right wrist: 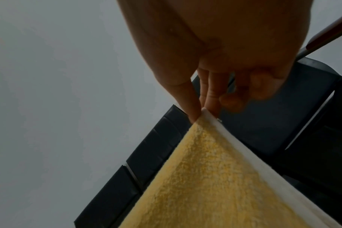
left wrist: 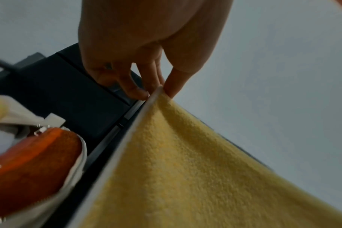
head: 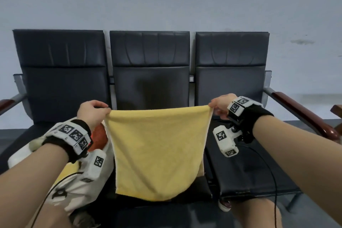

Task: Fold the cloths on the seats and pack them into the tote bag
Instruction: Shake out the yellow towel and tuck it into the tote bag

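Observation:
A yellow cloth (head: 157, 152) hangs spread in the air over the middle seat, doubled over with its lower edge near the seat front. My left hand (head: 93, 112) pinches its top left corner (left wrist: 160, 91) between thumb and fingers. My right hand (head: 222, 104) pinches the top right corner (right wrist: 202, 114) the same way. A white tote bag (head: 74, 189) lies on the left seat under my left wrist, with an orange cloth (head: 100, 139) showing in its zipped mouth (left wrist: 35, 155).
Three black padded seats (head: 246, 168) stand in a row against a pale wall. Wooden armrests (head: 303, 114) flank both ends. A cable hangs from my right wrist across the right seat. A shoe (head: 224, 205) shows below the seat front.

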Tool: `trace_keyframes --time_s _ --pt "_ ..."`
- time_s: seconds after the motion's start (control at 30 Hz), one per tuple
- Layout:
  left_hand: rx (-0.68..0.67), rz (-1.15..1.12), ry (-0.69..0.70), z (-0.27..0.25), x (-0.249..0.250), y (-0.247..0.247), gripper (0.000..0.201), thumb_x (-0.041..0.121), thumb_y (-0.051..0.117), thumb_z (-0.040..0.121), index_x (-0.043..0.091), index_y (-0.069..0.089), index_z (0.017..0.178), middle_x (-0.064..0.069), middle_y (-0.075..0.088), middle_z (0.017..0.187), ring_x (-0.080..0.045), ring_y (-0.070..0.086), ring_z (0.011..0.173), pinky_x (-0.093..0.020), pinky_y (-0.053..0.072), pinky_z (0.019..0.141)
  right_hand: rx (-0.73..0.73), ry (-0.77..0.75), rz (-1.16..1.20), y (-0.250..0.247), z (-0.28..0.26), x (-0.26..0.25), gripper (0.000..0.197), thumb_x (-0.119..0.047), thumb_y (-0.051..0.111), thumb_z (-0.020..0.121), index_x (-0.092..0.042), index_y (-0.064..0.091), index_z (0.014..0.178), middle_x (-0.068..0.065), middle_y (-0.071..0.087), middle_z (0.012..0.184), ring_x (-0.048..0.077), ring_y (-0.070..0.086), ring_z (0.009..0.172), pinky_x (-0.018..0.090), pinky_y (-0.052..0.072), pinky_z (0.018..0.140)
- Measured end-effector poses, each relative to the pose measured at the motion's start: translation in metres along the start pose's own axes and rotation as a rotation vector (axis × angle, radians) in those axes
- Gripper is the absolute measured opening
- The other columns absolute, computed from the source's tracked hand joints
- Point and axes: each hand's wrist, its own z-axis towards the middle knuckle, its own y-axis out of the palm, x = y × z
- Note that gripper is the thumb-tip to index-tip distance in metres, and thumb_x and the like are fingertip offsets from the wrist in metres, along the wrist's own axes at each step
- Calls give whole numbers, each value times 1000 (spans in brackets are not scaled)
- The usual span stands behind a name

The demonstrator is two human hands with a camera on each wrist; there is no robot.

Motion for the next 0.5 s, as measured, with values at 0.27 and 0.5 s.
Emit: trace_keyframes --time_s 0.27,0.5 --pt "-119 -373 -139 57 67 22 12 16 59 93 14 66 103 -6 57 72 -17 54 51 -29 40 55 -1 -57 446 8 26 -70 7 -7 55 95 -7 60 91 11 58 89 17 66 50 32 47 58" --pt "-170 -473 -10 58 75 14 20 28 52 97 20 63 112 -3 65 80 -15 58 50 -27 42 53 137 -150 473 4 32 -76 10 -12 61 87 -12 60 76 8 54 64 19 49 47 26 39 50"
